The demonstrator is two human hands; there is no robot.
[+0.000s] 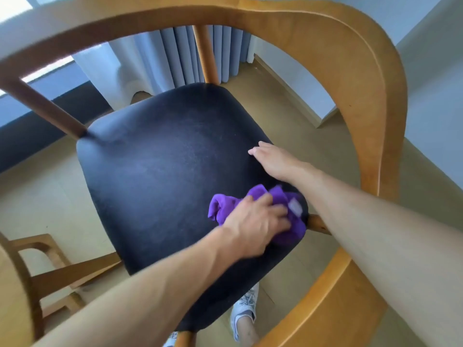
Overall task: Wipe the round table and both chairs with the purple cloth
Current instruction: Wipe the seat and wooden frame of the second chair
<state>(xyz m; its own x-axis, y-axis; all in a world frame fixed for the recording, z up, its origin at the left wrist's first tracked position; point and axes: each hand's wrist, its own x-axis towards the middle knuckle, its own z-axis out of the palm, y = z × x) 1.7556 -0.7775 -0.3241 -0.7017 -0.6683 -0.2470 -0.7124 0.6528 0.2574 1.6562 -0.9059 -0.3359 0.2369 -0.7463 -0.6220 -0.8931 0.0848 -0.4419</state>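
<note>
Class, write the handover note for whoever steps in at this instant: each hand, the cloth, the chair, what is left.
Left hand: grips the bunched purple cloth, pressing it on the black seat near its right edge.
Right hand: fingers straight, resting flat on the seat, holding nothing.
Done: cannot be told from this view.
Left: finish the seat, wipe the wooden frame; round table not clearly in view.

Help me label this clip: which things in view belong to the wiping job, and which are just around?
Job:
purple cloth, pressed down by the left hand
black seat of the chair
right hand, resting on the seat
second chair, partly seen

Just around:
curtains
shoe
</note>
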